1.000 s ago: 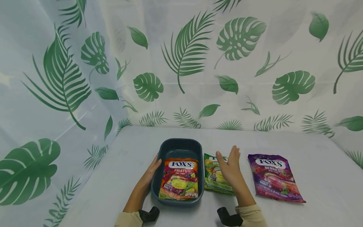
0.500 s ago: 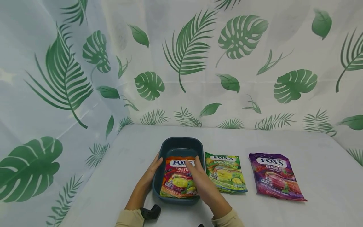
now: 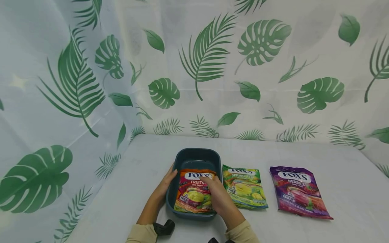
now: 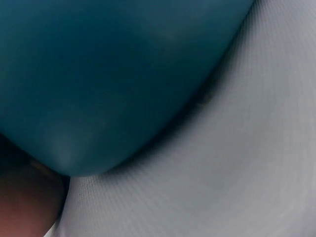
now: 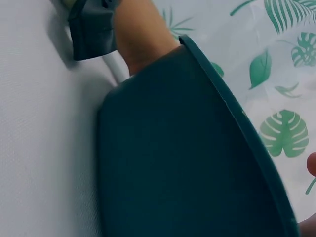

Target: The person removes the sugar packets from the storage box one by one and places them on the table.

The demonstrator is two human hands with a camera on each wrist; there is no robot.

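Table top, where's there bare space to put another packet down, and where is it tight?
Free: the table right of the purple bag, the strip behind the bags toward the curtain, and left of the bin. Tight: between bin and green bag, where the right hand rests on the red bag.

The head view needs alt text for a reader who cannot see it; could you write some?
A right hand rests on an orange candy bag in a dark teal tub, the left hand at its rim.

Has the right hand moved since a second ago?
Yes. The right hand has gone left, from above the green candy bag to the red candy bag in the blue tub.
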